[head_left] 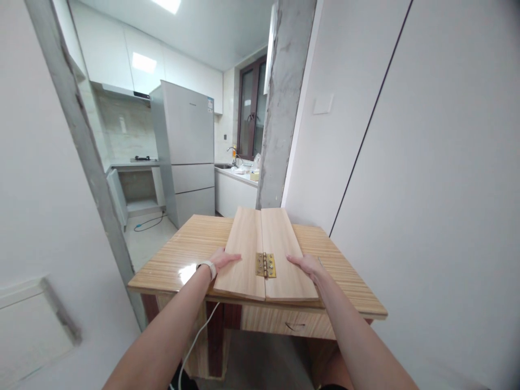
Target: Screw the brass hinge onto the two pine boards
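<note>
Two pale wooden boards lie side by side over the desk, joined near their front end by a brass hinge (265,265) with several screws. My left hand (226,259) grips the outer edge of the left board (244,244), thumb on top and fingers hidden underneath. On the other side, my right hand (304,264) holds the outer edge of the right board (279,233) the same way, its thumb pointing toward the hinge. The boards' front ends reach the desk's front edge. A narrow seam runs between them.
The wood-grain desk (162,265) has a drawer handle (295,326) in front. A white cable (199,333) hangs at its left. Behind stand a grey fridge (190,135) and a sink counter (238,187). A white wall (426,189) rises close on the right.
</note>
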Available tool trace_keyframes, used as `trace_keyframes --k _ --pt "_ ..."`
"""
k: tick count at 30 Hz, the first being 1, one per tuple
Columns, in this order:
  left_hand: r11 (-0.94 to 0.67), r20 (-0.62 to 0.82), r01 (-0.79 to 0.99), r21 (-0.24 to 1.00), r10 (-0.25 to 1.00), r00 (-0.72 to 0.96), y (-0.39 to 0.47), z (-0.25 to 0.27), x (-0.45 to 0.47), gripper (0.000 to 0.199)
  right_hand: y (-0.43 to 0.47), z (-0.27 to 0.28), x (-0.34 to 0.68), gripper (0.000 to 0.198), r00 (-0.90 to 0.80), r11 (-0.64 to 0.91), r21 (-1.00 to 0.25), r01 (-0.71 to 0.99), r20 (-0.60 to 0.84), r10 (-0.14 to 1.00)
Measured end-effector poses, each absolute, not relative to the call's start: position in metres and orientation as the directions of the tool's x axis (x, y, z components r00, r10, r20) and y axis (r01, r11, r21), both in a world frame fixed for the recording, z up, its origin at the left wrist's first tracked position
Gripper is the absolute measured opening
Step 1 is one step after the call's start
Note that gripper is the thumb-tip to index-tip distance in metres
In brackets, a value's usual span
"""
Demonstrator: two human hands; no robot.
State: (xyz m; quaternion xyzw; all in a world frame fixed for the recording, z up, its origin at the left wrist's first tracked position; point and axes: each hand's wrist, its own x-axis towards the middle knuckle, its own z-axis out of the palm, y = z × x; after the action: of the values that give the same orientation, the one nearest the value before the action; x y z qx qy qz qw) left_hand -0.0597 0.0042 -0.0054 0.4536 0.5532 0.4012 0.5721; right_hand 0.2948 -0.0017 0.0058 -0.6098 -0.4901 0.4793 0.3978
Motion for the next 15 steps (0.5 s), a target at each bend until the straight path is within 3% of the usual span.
trace_keyframes --k 3,10,15 --pt "0.189 -0.188 -0.013 0.982 0.98 0.06 -0.004 0.002 -0.06 0.057 -0.004 0.009 0.298 0.05 0.004 -0.161 -0.979 0.122 -0.161 0.987" --pt "-0.066 0.079 -0.137 0.988 0.993 0.087 -0.007 0.043 -0.063 0.063 -0.016 0.058 0.301 0.062 -0.081 0.096 -0.995 -0.003 0.096 0.992" --pt "-0.204 0.232 -0.215 0.955 0.966 0.114 -0.015 0.076 -0.064 0.07 -0.024 0.094 0.299 0.069 0.004 0.245 -0.969 -0.023 0.245 0.969"
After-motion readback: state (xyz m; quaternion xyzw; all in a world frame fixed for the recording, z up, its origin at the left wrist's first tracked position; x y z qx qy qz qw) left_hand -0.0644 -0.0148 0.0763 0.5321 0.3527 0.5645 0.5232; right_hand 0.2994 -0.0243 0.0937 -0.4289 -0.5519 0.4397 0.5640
